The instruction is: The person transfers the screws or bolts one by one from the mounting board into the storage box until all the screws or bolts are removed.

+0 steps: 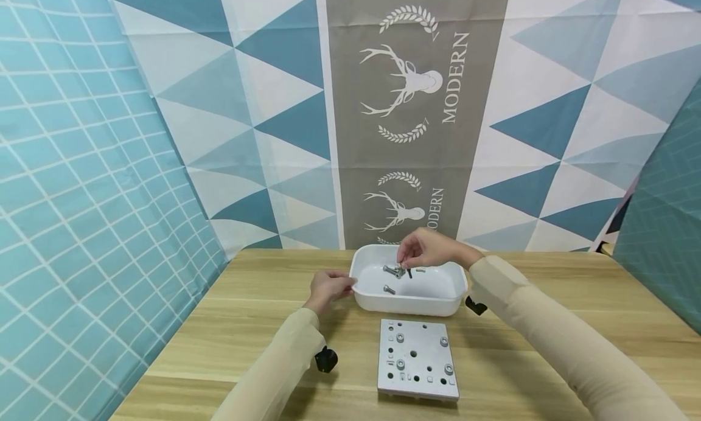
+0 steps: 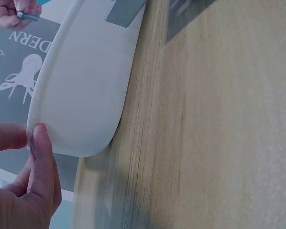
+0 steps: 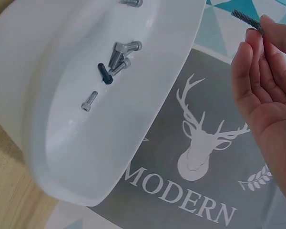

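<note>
My left hand [image 1: 328, 287] pinches the left rim of a white plastic tray [image 1: 408, 305] between thumb and fingers. Over the tray, my right hand [image 1: 427, 249] holds a threaded screw [image 3: 247, 20] at its fingertips, the threaded shank sticking out in the right wrist view. Inside the tray lie several silver socket-head screws [image 3: 89, 101], some heaped together. One black screw [image 3: 105, 74] lies beside that heap.
In front of the tray, a silver metal plate [image 1: 421, 343] with holes lies on the wooden table [image 1: 263, 323]; several screw heads sit in it. A patterned cloth [image 1: 285, 135] hangs behind the table, and a blue checked cloth [image 1: 82, 196] at the left.
</note>
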Action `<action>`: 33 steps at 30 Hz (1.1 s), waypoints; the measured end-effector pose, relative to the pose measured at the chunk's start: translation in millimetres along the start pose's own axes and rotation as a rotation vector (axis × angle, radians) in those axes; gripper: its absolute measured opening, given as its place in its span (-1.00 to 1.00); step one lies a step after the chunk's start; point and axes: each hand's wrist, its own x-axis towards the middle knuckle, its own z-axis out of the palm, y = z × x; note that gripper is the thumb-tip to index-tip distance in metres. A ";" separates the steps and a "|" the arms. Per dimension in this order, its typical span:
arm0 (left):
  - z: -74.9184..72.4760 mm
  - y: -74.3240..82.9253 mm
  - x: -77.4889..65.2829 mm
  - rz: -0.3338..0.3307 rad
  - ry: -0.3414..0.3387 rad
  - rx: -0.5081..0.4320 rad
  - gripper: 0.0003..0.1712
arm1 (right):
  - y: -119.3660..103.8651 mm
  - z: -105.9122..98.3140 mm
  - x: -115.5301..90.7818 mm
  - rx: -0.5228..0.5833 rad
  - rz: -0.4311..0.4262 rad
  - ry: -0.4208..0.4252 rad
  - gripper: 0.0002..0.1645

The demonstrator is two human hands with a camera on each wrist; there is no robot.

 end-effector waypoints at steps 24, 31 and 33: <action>-0.7 -3.7 -1.4 0.017 -0.007 -0.012 -0.74 | 30.0 1.0 24.0 -0.110 0.124 0.017 -0.95; -0.6 -1.2 -1.4 0.017 0.001 -0.011 -0.74 | 40.2 2.0 26.8 -0.211 0.148 0.040 -0.94; -0.5 -0.9 -1.1 0.013 -0.001 -0.012 -0.74 | 41.7 1.9 26.2 -0.228 0.145 0.049 -0.94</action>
